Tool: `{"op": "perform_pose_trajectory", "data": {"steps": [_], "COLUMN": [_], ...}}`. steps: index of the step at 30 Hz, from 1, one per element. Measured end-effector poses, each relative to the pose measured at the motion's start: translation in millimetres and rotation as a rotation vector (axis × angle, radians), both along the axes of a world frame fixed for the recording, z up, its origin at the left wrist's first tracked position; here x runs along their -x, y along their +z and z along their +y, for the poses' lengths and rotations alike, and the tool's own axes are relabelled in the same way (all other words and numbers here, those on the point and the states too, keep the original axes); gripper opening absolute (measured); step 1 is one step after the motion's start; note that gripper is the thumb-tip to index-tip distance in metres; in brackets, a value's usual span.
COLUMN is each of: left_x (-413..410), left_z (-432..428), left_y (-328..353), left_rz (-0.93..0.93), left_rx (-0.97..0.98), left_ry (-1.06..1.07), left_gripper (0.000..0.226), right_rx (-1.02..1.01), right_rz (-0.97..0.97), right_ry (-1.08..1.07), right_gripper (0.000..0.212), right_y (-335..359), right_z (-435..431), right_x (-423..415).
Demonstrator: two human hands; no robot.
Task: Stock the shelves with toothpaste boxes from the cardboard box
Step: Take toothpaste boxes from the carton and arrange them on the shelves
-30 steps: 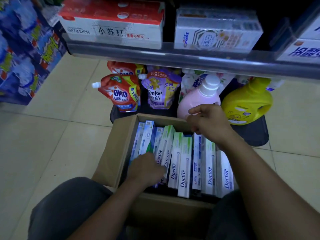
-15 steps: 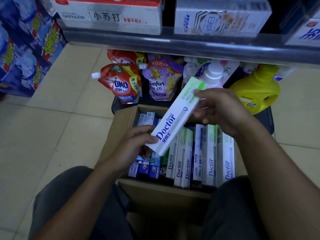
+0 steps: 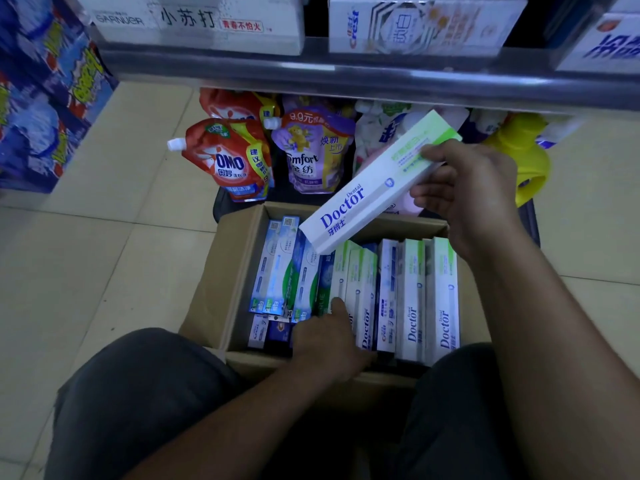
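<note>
Toothpaste box (image 3: 377, 181): held in the air above the far rim of the carton (image 3: 239, 258), tilted, clear of the packed boxes (image 3: 412, 292) below. We take 12 o'clock as toward the shelf (image 3: 346, 81). The green end of the held box points to 1 o'clock and the "Doctor" end to 7 o'clock.

Hands:
- The right hand (image 3: 464, 192) grips the box at its green end, with digits curled above and below it.
- The left hand (image 3: 329, 337) is down in the carton at 6 o'clock, with one digit laid along the top of a white-green box. Its other fingers are hidden, so we cannot tell whether it grips anything.

Step in hand, as we judge it: lift out and carry to the shelf. A grip at one end leaves the long end free to swing. We advise levelling the box and leading with a short end.

Edges and room:
- The shelf lip runs across at 12 o'clock, just above the held box. Draw the box toward us before raising it.
- On the shelf, a dark gap lies between the Garnier pack (image 3: 194, 22) at 11 and the Crest pack (image 3: 415, 26) at 1. We cannot tell whether it will take a box.
- The pouches (image 3: 228, 161) at 11 and the jug (image 3: 530, 161) at 2 stand close behind the carton. Keep the low end off them.
- Bare floor (image 3: 104, 254) lies at 9 o'clock.
- Our knees (image 3: 138, 393) flank the carton at 5 and 7.
</note>
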State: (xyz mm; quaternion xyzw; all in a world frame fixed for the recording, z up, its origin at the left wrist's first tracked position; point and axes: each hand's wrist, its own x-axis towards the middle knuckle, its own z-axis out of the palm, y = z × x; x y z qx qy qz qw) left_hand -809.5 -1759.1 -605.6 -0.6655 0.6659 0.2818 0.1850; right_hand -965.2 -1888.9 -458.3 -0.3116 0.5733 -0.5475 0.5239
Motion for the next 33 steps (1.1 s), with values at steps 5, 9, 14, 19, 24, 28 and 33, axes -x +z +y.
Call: {"op": "perform_pose_trajectory", "data": {"steps": [5,9,14,19,24,28,33], "left_x": [-13,-46,-93,-132,-171,-190,-200], "left_z": [-3,-11,-34,-56,-72,-84,-92], "left_y": [5,31,69,105,161,210,261], "left_rz": [0.216,0.305,0.672,1.137,1.39,1.478,1.574], "left_rx": [-0.043,0.025,0.288,0.473,0.688,0.791,0.743], "left_ry": [0.224,0.33,0.528,0.673,0.716,0.697,0.611], "left_gripper": [0.097,0.058,0.014,0.023,0.041,0.048,0.045], "right_rx": [0.01,0.001,0.028,0.108,0.233,0.347,0.449], "right_rz": [-0.006,-0.035,-0.103,-0.202,-0.278,-0.325,-0.365], "right_ry": [0.024,0.034,0.065,0.179,0.193,0.183,0.193], "right_gripper": [0.019,0.023,0.007,0.013,0.041,0.027,0.037], "right_y": [4,5,8,27,58,89,124], "right_z": [-2,-1,1,9,13,11,1], "right_x": [-3,-6,-14,-31,-56,-76,-101]}}
